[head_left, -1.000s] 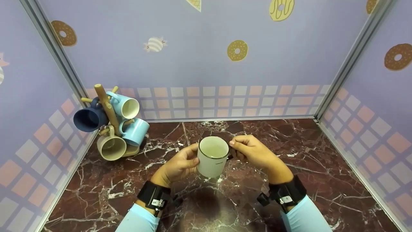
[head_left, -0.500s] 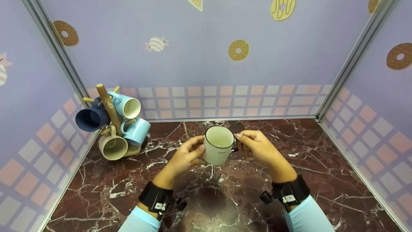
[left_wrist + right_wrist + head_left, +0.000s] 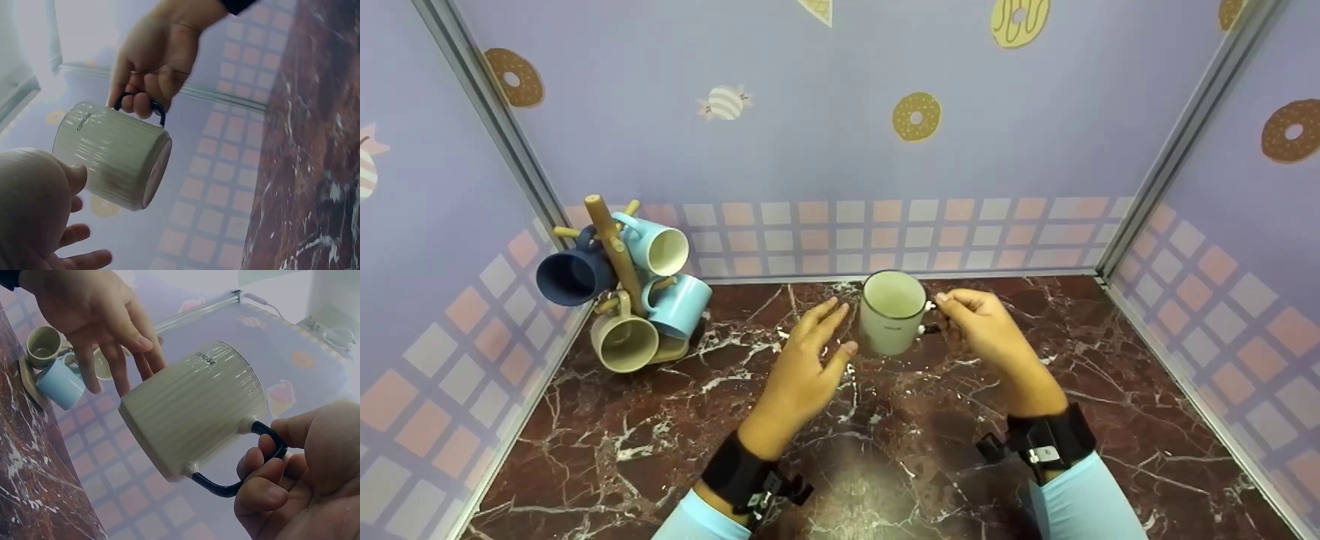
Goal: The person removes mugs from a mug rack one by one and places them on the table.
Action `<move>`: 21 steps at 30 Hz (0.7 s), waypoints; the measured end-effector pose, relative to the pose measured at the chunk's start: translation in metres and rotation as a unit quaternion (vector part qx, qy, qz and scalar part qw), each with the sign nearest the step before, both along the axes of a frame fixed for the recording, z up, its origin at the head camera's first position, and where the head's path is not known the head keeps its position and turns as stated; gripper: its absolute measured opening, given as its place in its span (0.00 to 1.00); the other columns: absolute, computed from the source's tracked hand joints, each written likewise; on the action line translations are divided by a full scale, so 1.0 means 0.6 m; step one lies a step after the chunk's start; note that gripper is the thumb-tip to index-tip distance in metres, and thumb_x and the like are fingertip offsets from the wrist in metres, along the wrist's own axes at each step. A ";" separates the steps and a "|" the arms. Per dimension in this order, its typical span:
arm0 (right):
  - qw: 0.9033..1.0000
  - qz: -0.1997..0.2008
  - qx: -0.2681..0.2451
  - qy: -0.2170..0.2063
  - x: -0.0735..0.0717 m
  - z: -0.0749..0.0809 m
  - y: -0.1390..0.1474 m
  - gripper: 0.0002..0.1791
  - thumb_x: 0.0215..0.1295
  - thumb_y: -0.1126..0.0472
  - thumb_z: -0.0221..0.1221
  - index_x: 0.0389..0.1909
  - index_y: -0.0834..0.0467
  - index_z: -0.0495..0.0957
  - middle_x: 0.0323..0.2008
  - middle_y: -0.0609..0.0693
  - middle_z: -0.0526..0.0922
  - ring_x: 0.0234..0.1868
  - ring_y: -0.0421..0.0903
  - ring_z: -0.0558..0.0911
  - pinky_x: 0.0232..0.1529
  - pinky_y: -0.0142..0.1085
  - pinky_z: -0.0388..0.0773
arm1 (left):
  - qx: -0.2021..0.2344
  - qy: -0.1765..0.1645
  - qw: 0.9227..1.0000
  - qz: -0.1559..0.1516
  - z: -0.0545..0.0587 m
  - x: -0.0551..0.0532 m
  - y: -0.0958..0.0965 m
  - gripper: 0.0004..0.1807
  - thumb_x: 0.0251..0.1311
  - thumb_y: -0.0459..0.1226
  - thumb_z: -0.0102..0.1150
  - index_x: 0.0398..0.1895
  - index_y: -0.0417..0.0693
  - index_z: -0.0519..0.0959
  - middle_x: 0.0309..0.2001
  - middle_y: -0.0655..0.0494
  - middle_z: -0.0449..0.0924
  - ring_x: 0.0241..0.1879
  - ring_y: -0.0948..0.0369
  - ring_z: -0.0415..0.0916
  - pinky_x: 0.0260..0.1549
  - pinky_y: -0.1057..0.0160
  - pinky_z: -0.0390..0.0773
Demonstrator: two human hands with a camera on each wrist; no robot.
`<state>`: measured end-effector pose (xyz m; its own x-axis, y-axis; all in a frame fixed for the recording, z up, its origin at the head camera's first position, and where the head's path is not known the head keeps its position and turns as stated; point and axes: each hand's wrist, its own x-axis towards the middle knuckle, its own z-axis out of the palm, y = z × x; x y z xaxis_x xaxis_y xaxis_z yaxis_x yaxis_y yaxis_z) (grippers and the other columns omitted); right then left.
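Observation:
A pale cream-green mug [image 3: 892,326] with a dark rim, small dark lettering and a black handle [image 3: 216,488] is held up over the marble table. My right hand [image 3: 986,326] grips it by the handle, fingers curled through the loop and thumb on top, as the right wrist view shows. To the left of the mug, my left hand [image 3: 808,367] has its fingers spread and relaxed, holding nothing. In the left wrist view its thumb overlaps the mug's side. The mug's base faces down toward the table.
At the back left stands a wooden mug tree [image 3: 615,251]. From it hang a navy mug [image 3: 574,277], two light blue mugs [image 3: 679,306] and a beige mug [image 3: 622,343]. Patterned wall panels [image 3: 810,150] enclose the dark red marble table [image 3: 660,465].
The mug has moved away from me and to the right, carried by my right hand. My left hand, earlier holding the mug's side, has let go and spread its fingers.

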<state>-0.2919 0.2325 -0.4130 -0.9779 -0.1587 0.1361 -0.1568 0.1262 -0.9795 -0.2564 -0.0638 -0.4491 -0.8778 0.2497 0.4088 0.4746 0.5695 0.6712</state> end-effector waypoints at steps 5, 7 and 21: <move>0.999 -0.038 -0.015 -0.016 -0.008 0.007 0.030 0.21 0.91 0.56 0.56 0.31 0.58 0.80 0.27 0.45 0.80 0.24 0.38 0.72 0.24 0.27 0.70 | -0.067 0.022 0.998 0.008 -0.009 0.004 0.023 0.39 0.83 0.54 0.60 0.90 0.52 0.65 0.91 0.52 0.60 0.89 0.41 0.60 0.87 0.31 0.62; 0.998 -0.054 -0.013 -0.029 -0.010 0.011 0.042 0.20 0.91 0.54 0.57 0.34 0.59 0.82 0.30 0.45 0.82 0.25 0.38 0.73 0.26 0.27 0.72 | -0.097 0.020 0.995 0.003 -0.014 0.006 0.030 0.40 0.83 0.56 0.59 0.91 0.53 0.64 0.92 0.52 0.58 0.90 0.41 0.58 0.87 0.29 0.60; 0.975 -0.195 -0.105 -0.035 -0.055 -0.019 0.135 0.19 0.90 0.57 0.58 0.32 0.57 0.84 0.27 0.44 0.84 0.22 0.36 0.73 0.23 0.27 0.75 | -0.212 0.013 0.977 -0.006 -0.034 0.010 0.035 0.44 0.81 0.63 0.55 0.93 0.63 0.59 0.94 0.56 0.49 0.93 0.45 0.50 0.92 0.36 0.51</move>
<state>-0.3246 0.3136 -0.4243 -0.9665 0.2506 0.0562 -0.0688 -0.0419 -0.9967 -0.2502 -0.0427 -0.4694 -0.8643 0.4118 0.2889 0.4969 0.7881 0.3632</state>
